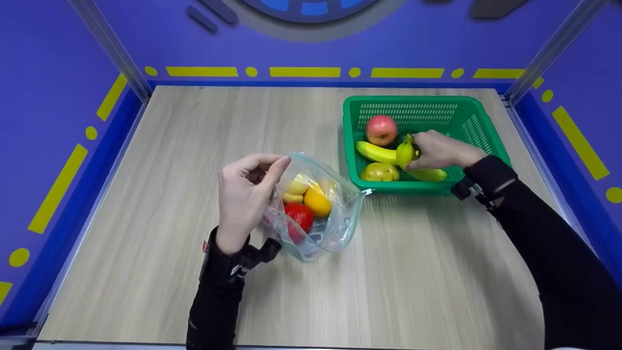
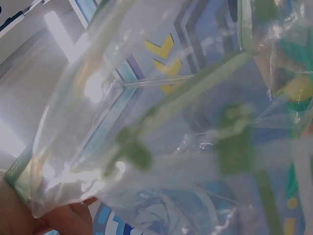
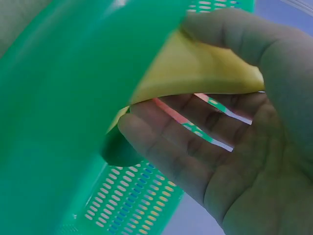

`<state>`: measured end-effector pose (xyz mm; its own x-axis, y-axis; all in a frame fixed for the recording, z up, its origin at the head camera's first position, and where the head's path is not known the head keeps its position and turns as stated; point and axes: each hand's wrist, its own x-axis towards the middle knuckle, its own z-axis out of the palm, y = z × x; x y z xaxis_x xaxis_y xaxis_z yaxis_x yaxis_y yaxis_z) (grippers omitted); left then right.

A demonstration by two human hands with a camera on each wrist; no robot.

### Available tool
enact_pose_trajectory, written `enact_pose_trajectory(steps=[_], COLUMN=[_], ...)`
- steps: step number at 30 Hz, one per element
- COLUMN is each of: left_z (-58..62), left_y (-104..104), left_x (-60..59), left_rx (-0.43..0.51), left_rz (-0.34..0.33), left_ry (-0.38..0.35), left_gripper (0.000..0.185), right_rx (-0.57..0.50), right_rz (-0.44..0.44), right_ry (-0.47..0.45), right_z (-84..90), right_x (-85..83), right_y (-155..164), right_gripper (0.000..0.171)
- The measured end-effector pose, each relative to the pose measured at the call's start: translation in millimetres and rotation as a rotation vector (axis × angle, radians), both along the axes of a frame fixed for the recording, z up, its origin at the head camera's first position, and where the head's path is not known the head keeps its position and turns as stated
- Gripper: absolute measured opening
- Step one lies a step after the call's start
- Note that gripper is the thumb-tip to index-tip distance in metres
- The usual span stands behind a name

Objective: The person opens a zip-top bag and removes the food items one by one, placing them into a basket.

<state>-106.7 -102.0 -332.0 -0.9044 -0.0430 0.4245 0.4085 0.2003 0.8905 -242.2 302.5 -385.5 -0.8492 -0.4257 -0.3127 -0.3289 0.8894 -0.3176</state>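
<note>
A small curved green-yellow banana (image 1: pixel 405 151) is gripped by the right hand (image 1: pixel 440 149) inside the green perforated plastic basket (image 1: pixel 466 108), which stands at about 2 o'clock on the pale wood-grain tabletop (image 1: pixel 194 146). In the right wrist view the thumb and fingers (image 3: pixel 166 147) are curled round the yellow skin, with the basket's green wall close in front. The banana is judged light, fairly firm but easily bruised, with a smooth skin that could slip; a hold round its thick middle is judged safer than one at the stem or tip. A longer yellow banana (image 1: pixel 376 152) lies just beside it at 9 o'clock, a red apple (image 1: pixel 381 129) at 11 o'clock and a yellowish speckled fruit (image 1: pixel 380 172) at 7 o'clock, all in the basket

Near the middle of the tabletop, at 8 o'clock from the basket, a clear zip-top plastic bag (image 1: pixel 335 228) is held open at its rim, pinched between thumb and fingers of the left hand (image 1: pixel 245 194). A red fruit (image 1: pixel 299 216), an orange fruit (image 1: pixel 317 201) and pale yellow pieces can be seen in it. The bag is judged limp and slippery, so its mouth has to be kept up by the rim
</note>
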Motion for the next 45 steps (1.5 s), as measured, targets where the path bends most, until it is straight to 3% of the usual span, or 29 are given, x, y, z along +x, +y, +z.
enact_pose_trajectory(steps=[9,15,18,22,29,33,36,39,42,45], left_z=[-1.3,-1.4,-1.0,-1.3,-0.4,-0.2,-0.3,0.2,0.5,0.3], left_y=[0.3,0.2,0.7,1.3,1.9,1.3,1.0,0.6,0.1,-0.2], left_x=[0.2,-0.8,-0.7,-1.3,-0.9,-0.5,-0.6,-0.2,0.1,0.2], left_rx=[-0.006,-0.010,-0.011,-0.015,-0.009,-0.013,-0.013,-0.014,-0.011,-0.005], left_rz=[0.007,-0.002,-0.009,-0.009,-0.006,-0.006,-0.012,-0.015,-0.011,-0.009], left_ry=[-0.002,0.000,0.003,0.004,-0.005,-0.012,-0.008,-0.001,0.001,0.003], left_gripper=[0.008,0.009,0.009,0.009,0.009,0.009,0.009,0.009,0.008,0.008], right_rx=[0.047,-0.005,-0.051,-0.131,-0.388,-0.451,-0.384,-0.231,-0.134,-0.111], right_rz=[0.071,0.046,0.049,0.112,0.348,0.482,0.603,0.708,0.724,0.723], right_ry=[-0.002,0.066,0.177,0.396,0.782,0.910,0.885,0.727,0.526,0.427], right_z=[-14.4,-2.5,12.0,31.1,58.0,64.0,62.8,57.5,46.9,33.3], right_x=[-5.4,1.2,11.7,33.8,84.2,115.7,135.4,144.7,140.3,128.4], right_y=[-2.0,-4.8,-14.4,-38.7,-99.4,-134.6,-158.1,-176.8,-190.5,-200.8], right_gripper=[0.033,0.033,0.029,0.019,0.016,0.019,0.021,0.023,0.020,0.016])
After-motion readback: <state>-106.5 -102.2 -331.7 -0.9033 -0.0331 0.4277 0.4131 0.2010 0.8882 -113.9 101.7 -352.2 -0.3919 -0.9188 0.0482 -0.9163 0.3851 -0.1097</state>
